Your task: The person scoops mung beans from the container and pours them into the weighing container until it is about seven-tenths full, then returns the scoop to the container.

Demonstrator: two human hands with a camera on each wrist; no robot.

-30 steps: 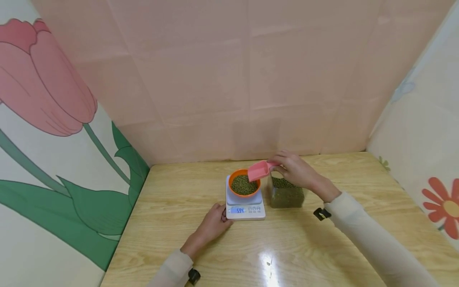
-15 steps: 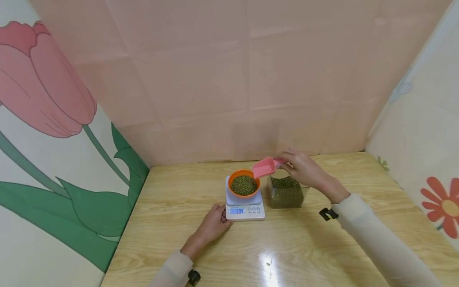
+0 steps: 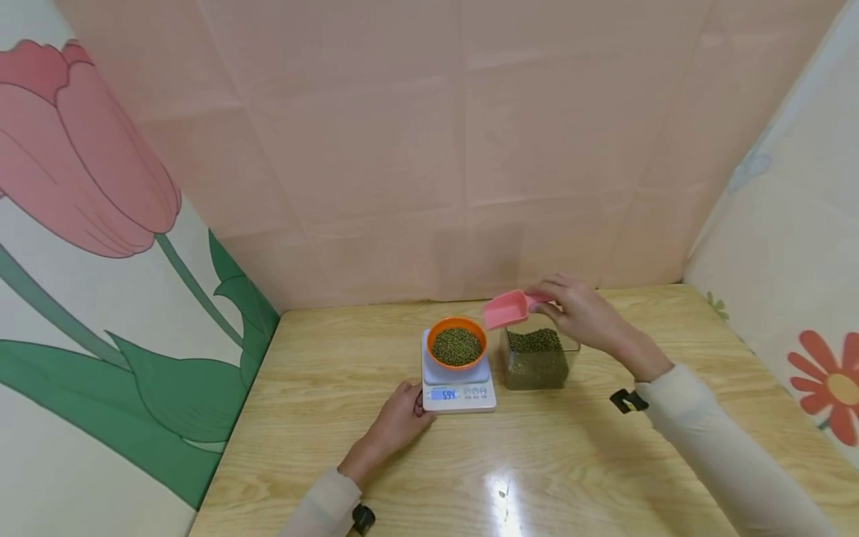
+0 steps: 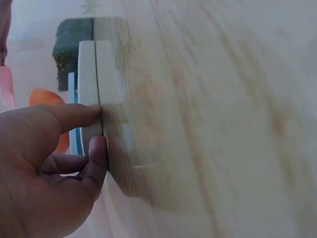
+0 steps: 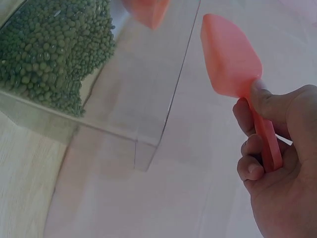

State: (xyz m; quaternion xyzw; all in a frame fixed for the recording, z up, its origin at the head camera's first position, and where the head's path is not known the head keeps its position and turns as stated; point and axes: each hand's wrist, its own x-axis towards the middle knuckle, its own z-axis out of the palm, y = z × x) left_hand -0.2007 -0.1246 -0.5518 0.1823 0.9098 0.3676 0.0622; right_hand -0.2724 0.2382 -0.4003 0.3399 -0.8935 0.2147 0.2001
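In the head view, my right hand (image 3: 580, 313) holds a pink scoop (image 3: 506, 309) by its handle, raised over the back of the clear container (image 3: 537, 373) of mung beans. No beans show in the scoop. To the left stands a white kitchen scale (image 3: 459, 403), its lit display reading 594. An orange bowl (image 3: 456, 366) of mung beans (image 3: 456, 346) rests on the scale's plate. My left hand (image 3: 399, 418) grips the scale's front left corner; in the left wrist view its thumb and curled fingers (image 4: 97, 151) are against the scale's edge.
All of this stands on a wooden table (image 3: 335, 350), with a pink-covered wall (image 3: 376, 186) close behind. Painted walls flank it, a tulip (image 3: 94, 156) on the left and a red flower (image 3: 839, 388) on the right.
My right hand has drawn the scoop back from over the orange bowl, rightward and up towards the container. The left hand, scale and bowl have stayed put, and the display keeps 594.
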